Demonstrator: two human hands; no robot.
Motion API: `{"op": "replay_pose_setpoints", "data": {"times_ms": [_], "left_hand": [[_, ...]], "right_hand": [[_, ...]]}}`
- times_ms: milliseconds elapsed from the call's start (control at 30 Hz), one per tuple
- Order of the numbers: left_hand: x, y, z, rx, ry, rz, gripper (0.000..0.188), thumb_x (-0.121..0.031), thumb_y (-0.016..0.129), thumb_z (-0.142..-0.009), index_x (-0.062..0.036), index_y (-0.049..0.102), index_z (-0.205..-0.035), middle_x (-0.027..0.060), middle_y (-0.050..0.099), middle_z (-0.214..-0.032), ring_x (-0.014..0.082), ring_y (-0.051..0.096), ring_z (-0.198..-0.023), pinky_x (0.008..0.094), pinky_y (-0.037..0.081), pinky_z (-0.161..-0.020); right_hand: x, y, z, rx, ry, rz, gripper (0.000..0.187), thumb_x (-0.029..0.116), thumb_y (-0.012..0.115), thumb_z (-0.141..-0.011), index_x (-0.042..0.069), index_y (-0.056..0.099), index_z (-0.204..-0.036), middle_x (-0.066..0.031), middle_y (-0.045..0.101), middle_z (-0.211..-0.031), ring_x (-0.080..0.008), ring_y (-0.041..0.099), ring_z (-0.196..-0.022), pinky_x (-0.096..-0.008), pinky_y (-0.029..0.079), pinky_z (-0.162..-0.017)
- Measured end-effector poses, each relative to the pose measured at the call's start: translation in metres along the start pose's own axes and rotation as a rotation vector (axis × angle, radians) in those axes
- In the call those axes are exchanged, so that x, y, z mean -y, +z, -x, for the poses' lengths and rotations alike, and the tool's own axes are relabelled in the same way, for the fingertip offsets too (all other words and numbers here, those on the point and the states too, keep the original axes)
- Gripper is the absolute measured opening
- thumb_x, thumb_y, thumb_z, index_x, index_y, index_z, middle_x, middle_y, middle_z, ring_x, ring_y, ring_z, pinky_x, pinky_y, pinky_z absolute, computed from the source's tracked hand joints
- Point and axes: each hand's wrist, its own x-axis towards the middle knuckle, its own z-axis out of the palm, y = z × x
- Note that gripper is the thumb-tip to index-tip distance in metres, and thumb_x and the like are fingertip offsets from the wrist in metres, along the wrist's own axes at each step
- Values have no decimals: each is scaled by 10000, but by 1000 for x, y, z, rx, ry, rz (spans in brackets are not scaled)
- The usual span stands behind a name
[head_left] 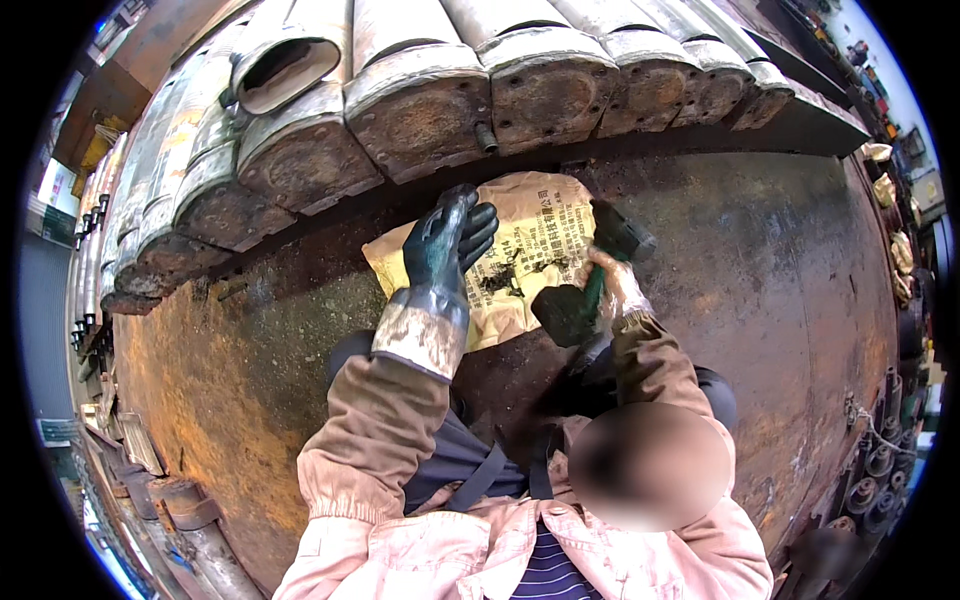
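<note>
My left hand [445, 245], in a dark rubber glove with a dirty pale cuff, is raised over a printed brown paper sack [535, 205]. Its fingers are stretched out, with nothing in them. The creased sack lies flat on the rusty metal surface and has dark smudges and small dark bits on it. To the right, my bare right hand [618, 285] is wrapped round the green grip of what looks like a cordless power tool [622, 238]. Its black head points up and right, and a blocky dark end hangs over the sack's lower right edge. Its exact kind is unclear.
A row of large grey metal cylinders [420, 105] with rusty end plates runs along the far side. One has an open oval end [290, 75]. Rusty steel plate [780, 300] stretches underneath. Metal parts [865, 490] stand at the right edge, pipes [190, 510] at lower left.
</note>
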Motion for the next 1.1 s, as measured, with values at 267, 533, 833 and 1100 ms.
{"op": "replay_pose_setpoints", "data": {"times_ms": [267,533,833,1100], "left_hand": [[-24,-2,-15,26,-206,47,590,-519,589,-944,-61,574,-1316,133,680,-1165,236,667,-1031,362,528,-923],[-37,-9,-34,102,-194,42,610,-570,548,-946,-90,582,-1321,139,636,-1257,257,620,-1104,414,477,-978],[-38,5,-42,68,-208,124,535,-524,551,-962,-66,619,-1229,101,676,-1083,232,654,-959,374,536,-866],[-45,16,-39,62,-257,113,454,-508,557,-963,-89,664,-1101,47,688,-874,162,644,-706,319,563,-690]], "right_hand": [[24,80,71,287,-213,445,185,127,733,-820,4,620,-899,-43,588,-734,-146,552,-663,-298,444,-626],[11,114,53,450,-606,997,703,172,640,-882,73,330,-1505,-163,338,-1539,-284,278,-1456,-358,244,-1191],[-18,113,19,308,-856,965,291,145,694,-868,54,605,-1129,-75,611,-994,-169,588,-828,-354,501,-706],[-4,119,22,290,-932,942,278,99,671,-870,37,617,-1135,-99,678,-920,-215,650,-812,-337,519,-741]]}}
